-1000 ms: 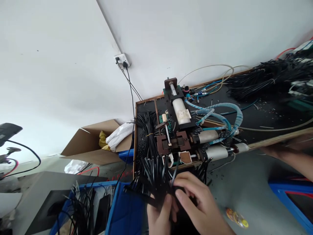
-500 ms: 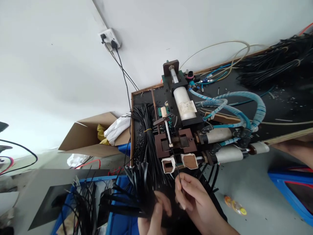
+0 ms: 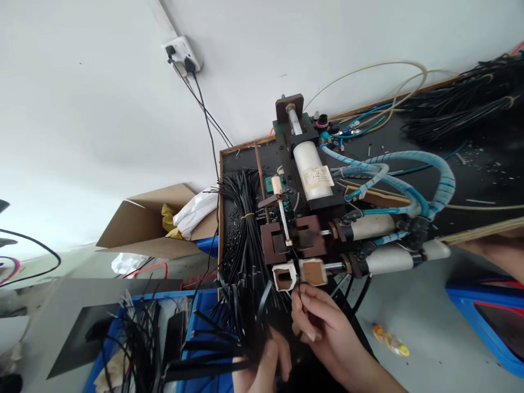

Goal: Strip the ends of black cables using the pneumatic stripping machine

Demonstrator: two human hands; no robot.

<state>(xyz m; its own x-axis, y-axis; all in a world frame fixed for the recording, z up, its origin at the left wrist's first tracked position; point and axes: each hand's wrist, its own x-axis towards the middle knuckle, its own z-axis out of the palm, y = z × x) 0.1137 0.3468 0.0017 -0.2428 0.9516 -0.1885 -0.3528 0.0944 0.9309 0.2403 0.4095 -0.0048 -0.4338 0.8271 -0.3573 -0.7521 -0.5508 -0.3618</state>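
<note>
Head view shows the right hand (image 3: 323, 325) pinching one slim black cable (image 3: 299, 287), seemingly mid-process, leading toward brown metal blocks (image 3: 268, 245), while the left hand (image 3: 266, 363) clasps a thick bunch of black cables (image 3: 244, 327) apparently left to do.

Bundle of loose black cables (image 3: 248, 333), in your left hand (image 3: 264, 363): thin, straight-ish, ends fanned, some pointing up toward the machine, others sticking out left; lower part dark, hard to make out. Single black wire (image 3: 298, 286), pinched in the fingertips of your right hand (image 3: 323, 327): thin, roughly upright, running up between two white-edged brown pads (image 3: 313, 272), top end near the metal rod tip (image 3: 289, 242) between the brown metal blocks (image 3: 272, 243). Left pad has a dark slot; right one looks plain.
</note>
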